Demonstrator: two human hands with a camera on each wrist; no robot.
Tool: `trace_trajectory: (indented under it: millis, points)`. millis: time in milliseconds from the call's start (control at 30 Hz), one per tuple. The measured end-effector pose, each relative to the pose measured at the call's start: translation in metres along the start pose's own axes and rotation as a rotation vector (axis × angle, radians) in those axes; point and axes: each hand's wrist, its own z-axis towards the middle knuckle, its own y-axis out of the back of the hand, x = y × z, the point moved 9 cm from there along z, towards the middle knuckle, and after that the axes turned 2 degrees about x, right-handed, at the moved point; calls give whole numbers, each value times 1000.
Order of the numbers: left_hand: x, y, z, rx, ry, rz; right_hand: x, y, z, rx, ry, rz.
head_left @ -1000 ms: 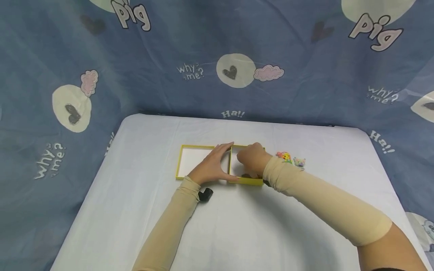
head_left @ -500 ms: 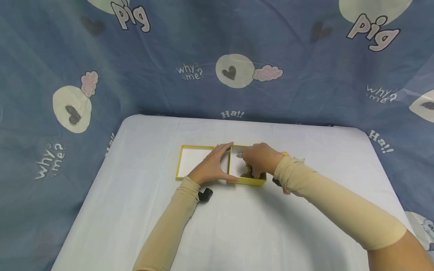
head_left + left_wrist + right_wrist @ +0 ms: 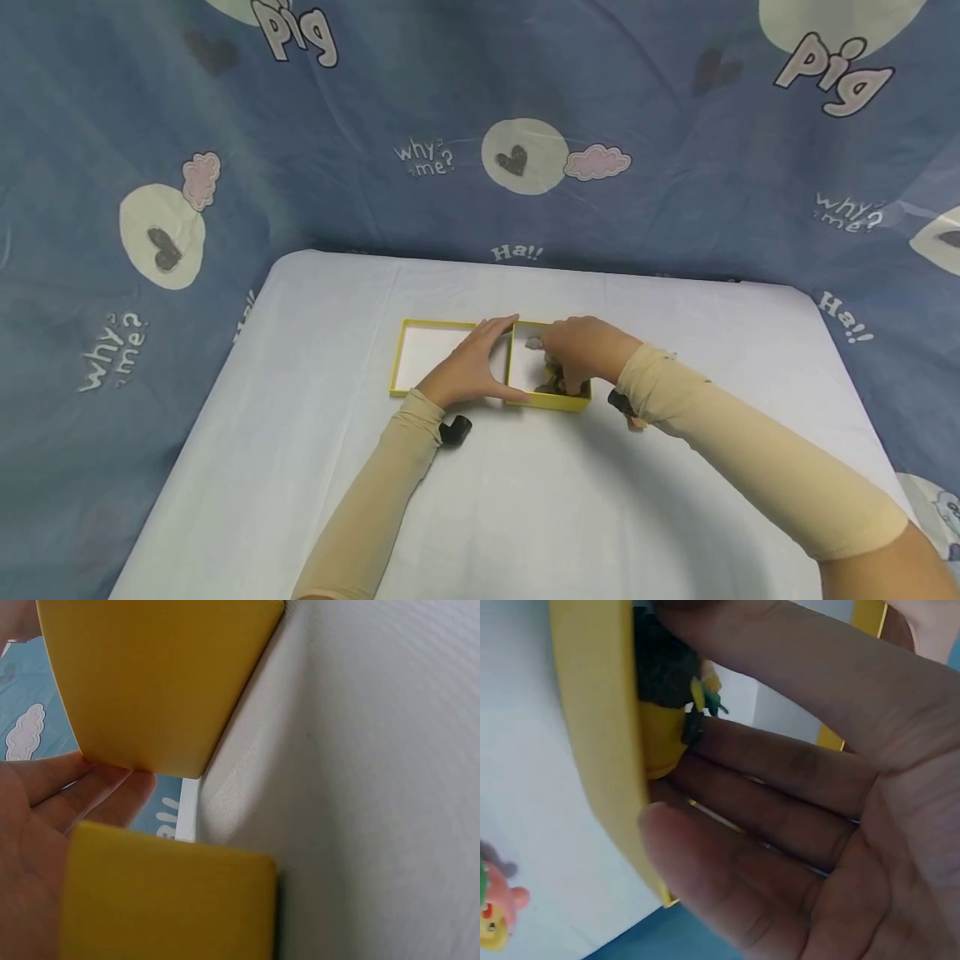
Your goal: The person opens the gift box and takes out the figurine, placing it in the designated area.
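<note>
My left hand (image 3: 467, 368) spans the left side of a shallow yellow box (image 3: 551, 402) with a white inside, thumb on its front wall and fingers at the back corner. In the left wrist view those fingers touch the yellow wall (image 3: 150, 690). My right hand (image 3: 588, 346) reaches into the same box, thumb and fingers around a small figurine (image 3: 664, 735) with dark and yellow parts, beside the front wall. A small grey piece (image 3: 534, 342) lies near the back of the box, its kind too small to tell.
A second shallow yellow tray (image 3: 396, 358) with a white inside adjoins on the left. A pink and yellow figurine (image 3: 501, 904) is on the white tabletop (image 3: 480, 500) to the right, partly hidden by the right forearm. A patterned blue cloth (image 3: 375, 192) rises behind the table.
My right hand has shifted rightward inside the box, bringing the grey piece and dark figurine into view. The right sleeve now covers the colourful figurines on the right. My left hand stays in place.
</note>
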Motion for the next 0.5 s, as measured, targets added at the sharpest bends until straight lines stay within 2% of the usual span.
trace_trajectory:
  millis: [133, 367, 500]
  points:
    - [0, 0, 1, -1, 6, 3, -8, -1, -5, -54, 29, 51]
    - [0, -1, 1, 0, 6, 8, -17, -4, -21, -250, 172, 158]
    - [-1, -1, 1, 4, 10, 5, -22, -7, -29, -333, 214, 216]
